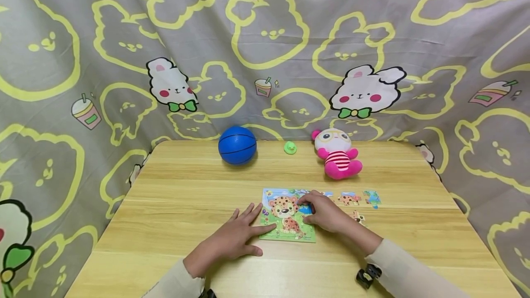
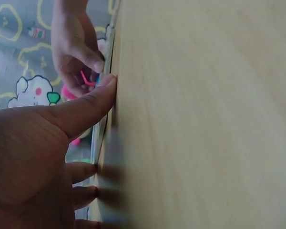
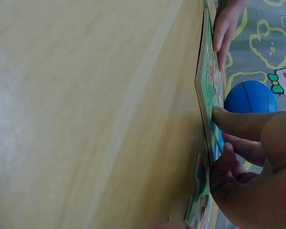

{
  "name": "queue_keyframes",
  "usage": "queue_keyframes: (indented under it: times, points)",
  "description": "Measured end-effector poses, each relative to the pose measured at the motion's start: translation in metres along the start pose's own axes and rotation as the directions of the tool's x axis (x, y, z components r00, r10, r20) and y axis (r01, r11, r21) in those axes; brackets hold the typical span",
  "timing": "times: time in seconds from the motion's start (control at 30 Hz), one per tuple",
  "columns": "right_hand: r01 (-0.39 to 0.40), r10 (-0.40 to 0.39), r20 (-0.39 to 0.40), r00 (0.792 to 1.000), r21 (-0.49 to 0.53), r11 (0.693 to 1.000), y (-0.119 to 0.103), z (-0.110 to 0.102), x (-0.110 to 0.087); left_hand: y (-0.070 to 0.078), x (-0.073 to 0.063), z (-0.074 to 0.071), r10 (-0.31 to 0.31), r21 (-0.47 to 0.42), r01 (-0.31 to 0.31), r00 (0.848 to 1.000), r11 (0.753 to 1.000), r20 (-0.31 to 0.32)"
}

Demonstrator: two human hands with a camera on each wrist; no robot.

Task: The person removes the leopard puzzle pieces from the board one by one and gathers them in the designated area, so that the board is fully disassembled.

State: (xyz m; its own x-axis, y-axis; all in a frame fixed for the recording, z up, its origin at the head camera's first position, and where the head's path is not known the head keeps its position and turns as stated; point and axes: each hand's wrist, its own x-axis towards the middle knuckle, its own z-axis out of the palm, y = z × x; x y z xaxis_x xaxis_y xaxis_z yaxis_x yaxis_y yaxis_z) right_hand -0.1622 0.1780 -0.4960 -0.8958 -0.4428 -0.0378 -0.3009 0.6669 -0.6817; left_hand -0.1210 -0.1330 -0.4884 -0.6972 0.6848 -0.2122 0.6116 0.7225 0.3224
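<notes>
A jigsaw board [image 1: 285, 217] with a spotted leopard cub picture lies flat on the table. At its left edge my left hand [image 1: 236, 236] is spread, the index fingertip over the picture and the thumb out on the wood. My right hand [image 1: 325, 213] is bent over the board's right part, thumb and fingers pinching a puzzle piece [image 3: 219, 143] close on the picture. Most of that piece is hidden by the fingers. The right thumb [image 3: 238, 123] touches the board's surface in the right wrist view.
Loose puzzle pieces lie right of the board, among them a spotted one [image 1: 349, 198] and a blue-green one [image 1: 372, 198]; another [image 1: 358, 217] is partly behind the right wrist. Along the back stand a blue ball [image 1: 237, 145], a small green duck [image 1: 290, 147] and a pink plush toy [image 1: 337, 155].
</notes>
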Motion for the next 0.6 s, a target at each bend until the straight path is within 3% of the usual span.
queue_keyframes:
  times: [0.2,0.37,0.47,0.6]
  points:
    - [-0.048,0.048,-0.010,0.999,0.004,0.999,-0.004,0.001,0.000,0.004,0.002,-0.004,-0.028,-0.007,0.028,1.000,1.000,0.010]
    - [-0.038,0.038,-0.011,0.999,0.007,0.999,-0.003,0.002,-0.001,0.016,0.005,-0.008,-0.047,0.021,0.047,0.999,0.999,-0.012]
    - [-0.029,0.029,-0.011,1.000,0.006,1.000,-0.002,0.001,-0.002,0.028,0.007,-0.007,-0.014,0.082,0.018,0.999,0.996,-0.045]
    - [-0.024,0.024,-0.012,1.000,0.007,1.000,-0.002,0.001,-0.002,0.047,0.010,-0.004,0.087,0.170,-0.078,0.995,0.982,-0.051]
